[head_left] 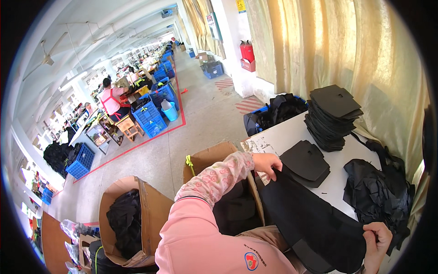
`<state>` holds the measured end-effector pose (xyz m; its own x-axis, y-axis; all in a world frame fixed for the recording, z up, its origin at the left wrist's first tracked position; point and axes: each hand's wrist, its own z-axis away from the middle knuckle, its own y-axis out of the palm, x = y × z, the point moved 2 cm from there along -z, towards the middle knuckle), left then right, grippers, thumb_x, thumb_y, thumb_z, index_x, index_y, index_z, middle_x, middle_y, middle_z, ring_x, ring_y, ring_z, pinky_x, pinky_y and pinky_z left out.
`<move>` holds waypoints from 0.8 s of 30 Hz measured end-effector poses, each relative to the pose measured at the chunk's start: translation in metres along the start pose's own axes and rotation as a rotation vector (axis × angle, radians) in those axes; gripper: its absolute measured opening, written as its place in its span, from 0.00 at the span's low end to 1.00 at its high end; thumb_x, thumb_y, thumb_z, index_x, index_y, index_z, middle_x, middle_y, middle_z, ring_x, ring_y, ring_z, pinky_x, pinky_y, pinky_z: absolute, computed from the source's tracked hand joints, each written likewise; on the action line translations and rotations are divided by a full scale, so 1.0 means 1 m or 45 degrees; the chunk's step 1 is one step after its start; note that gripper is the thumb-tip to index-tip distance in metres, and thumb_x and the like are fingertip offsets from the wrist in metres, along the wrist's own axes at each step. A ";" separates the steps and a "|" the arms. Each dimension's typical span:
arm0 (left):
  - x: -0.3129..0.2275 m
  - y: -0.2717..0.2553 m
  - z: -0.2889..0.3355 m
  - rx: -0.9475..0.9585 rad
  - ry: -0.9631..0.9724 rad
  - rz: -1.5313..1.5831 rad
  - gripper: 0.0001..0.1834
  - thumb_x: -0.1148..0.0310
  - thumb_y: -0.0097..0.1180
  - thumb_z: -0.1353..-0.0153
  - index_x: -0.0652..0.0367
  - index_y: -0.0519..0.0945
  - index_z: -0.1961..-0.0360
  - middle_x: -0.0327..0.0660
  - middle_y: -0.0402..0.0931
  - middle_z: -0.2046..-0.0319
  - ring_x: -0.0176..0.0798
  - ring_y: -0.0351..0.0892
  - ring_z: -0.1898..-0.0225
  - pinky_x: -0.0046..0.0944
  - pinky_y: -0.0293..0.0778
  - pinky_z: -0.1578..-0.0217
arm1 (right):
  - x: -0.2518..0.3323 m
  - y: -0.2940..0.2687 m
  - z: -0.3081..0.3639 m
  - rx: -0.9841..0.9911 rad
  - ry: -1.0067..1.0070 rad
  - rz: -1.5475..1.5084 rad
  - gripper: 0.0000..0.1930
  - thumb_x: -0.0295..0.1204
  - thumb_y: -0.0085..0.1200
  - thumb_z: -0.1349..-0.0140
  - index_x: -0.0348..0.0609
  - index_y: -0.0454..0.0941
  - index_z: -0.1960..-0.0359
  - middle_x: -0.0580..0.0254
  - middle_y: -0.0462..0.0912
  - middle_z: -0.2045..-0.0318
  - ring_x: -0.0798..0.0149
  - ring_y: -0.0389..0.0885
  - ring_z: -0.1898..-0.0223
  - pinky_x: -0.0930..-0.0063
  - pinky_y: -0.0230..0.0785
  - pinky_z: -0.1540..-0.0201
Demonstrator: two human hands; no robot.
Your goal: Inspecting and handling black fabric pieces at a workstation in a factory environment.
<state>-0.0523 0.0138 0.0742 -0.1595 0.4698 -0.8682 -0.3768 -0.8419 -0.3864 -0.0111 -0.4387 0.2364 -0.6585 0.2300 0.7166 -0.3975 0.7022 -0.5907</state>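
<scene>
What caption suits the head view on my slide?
Left hand and right hand hold black fabric at a white table with stacked panels.

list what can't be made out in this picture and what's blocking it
All in the head view:
- right forearm: mostly cut off by the lower edge, below the right hand
- cloth: underside hidden by its own upper face
- carton: inside partly hidden by the left sleeve
- black pile: lower part hidden by the table
- poster: print too small

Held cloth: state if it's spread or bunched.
Spread: the cloth stretches broadly between the left hand and right hand, each pinching it.
</scene>
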 end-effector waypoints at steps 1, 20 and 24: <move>0.005 -0.004 0.005 -0.041 0.000 0.020 0.08 0.76 0.65 0.45 0.65 0.79 0.66 0.39 0.81 0.73 0.32 0.83 0.72 0.31 0.77 0.69 | -0.006 -0.001 0.003 0.010 -0.002 0.000 0.06 0.14 0.55 0.42 0.33 0.80 0.63 0.60 0.84 0.65 0.68 0.81 0.62 0.77 0.71 0.55; 0.017 -0.041 0.076 -0.622 0.042 -0.354 0.09 0.71 0.66 0.48 0.64 0.80 0.70 0.41 0.81 0.76 0.35 0.84 0.76 0.36 0.75 0.73 | -0.018 0.037 0.034 0.399 0.250 0.032 0.18 0.18 0.55 0.39 0.37 0.74 0.46 0.62 0.80 0.58 0.70 0.77 0.57 0.78 0.68 0.52; 0.012 -0.044 0.106 -0.697 0.051 -0.407 0.10 0.71 0.67 0.49 0.64 0.81 0.69 0.41 0.81 0.76 0.35 0.84 0.75 0.37 0.76 0.73 | -0.004 0.045 0.044 0.423 0.256 0.165 0.20 0.18 0.56 0.39 0.38 0.73 0.44 0.64 0.79 0.61 0.70 0.75 0.62 0.79 0.68 0.57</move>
<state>-0.1346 0.0842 0.1141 -0.0777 0.7191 -0.6905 0.1225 -0.6805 -0.7225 -0.0543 -0.4376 0.1904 -0.5919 0.4526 0.6669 -0.5259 0.4102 -0.7451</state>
